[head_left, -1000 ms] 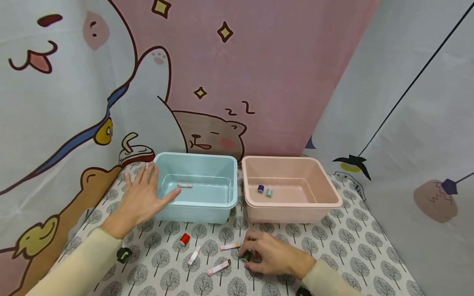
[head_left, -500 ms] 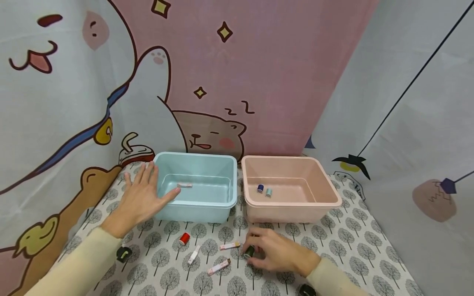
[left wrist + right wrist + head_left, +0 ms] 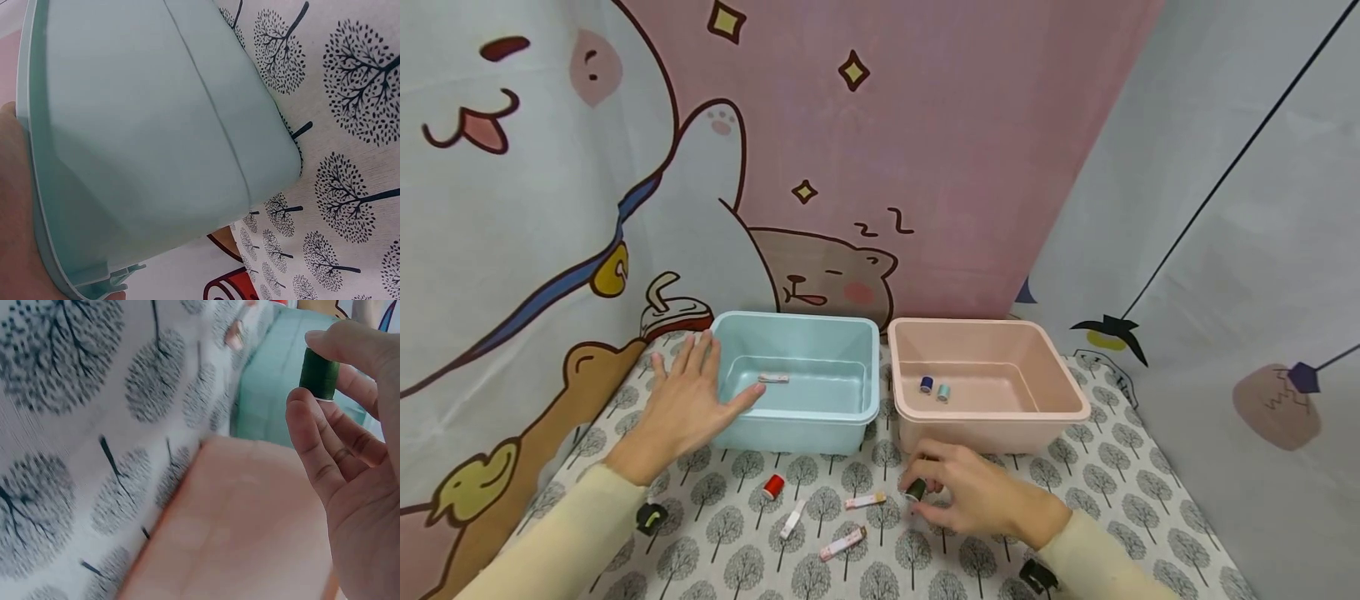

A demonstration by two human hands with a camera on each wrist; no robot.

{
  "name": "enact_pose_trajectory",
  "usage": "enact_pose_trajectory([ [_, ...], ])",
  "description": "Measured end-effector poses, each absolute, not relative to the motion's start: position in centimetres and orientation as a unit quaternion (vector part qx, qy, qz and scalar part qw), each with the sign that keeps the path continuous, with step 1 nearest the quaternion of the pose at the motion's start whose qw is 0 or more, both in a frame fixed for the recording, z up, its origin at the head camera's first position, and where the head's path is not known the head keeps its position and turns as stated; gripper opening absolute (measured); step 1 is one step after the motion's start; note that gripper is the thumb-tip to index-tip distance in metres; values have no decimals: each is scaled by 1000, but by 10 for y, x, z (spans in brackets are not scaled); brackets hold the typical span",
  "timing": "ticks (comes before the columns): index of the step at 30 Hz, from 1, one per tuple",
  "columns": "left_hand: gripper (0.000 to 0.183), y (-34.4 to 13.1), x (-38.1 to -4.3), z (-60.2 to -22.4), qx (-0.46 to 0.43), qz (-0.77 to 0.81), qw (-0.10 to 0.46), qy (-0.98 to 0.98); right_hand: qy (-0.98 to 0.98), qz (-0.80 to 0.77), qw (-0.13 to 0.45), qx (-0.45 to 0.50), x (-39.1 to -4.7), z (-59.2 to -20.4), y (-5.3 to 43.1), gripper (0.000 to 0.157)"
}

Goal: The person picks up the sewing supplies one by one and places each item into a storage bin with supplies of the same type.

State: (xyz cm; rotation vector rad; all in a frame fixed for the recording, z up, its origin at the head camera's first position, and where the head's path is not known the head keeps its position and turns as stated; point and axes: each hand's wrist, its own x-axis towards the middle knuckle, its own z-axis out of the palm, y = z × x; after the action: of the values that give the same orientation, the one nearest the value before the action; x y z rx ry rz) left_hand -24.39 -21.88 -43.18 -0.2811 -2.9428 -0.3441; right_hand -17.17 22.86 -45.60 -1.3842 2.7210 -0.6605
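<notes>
My right hand (image 3: 973, 492) pinches a dark green thread spool (image 3: 320, 375) between thumb and fingertips, held up off the cloth in front of the pink bin (image 3: 992, 429). My left hand (image 3: 688, 408), fingers spread, rests on the left rim of the light blue bin (image 3: 797, 433). On the cloth lie a red thread spool (image 3: 773, 487) and several small, slim printed white sticks, among them one with orange marks (image 3: 865, 501) and one with a brown end (image 3: 843, 543). A dark blue spool (image 3: 927, 384) and a light teal spool (image 3: 943, 392) sit in the pink bin.
One small printed stick (image 3: 773, 378) lies in the blue bin. The two bins stand side by side on a tree-print cloth (image 3: 730, 575). Behind them hangs a cartoon-printed curtain (image 3: 955, 167).
My right hand has lifted the green spool off the cloth and moved it up and slightly right, closer to the pink bin. The left hand has stayed on the blue bin.
</notes>
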Motion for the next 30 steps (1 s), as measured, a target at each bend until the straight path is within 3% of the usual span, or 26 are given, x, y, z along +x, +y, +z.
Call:
enact_pose_trajectory([
  [17,123,-220,-244,-433,-95,-113,85,-985,828,-207,-104,-511,-191,-408,243,31],
  [30,122,-220,-245,-434,-96,-113,82,-985,829,-183,-164,-503,-212,-382,255,29],
])
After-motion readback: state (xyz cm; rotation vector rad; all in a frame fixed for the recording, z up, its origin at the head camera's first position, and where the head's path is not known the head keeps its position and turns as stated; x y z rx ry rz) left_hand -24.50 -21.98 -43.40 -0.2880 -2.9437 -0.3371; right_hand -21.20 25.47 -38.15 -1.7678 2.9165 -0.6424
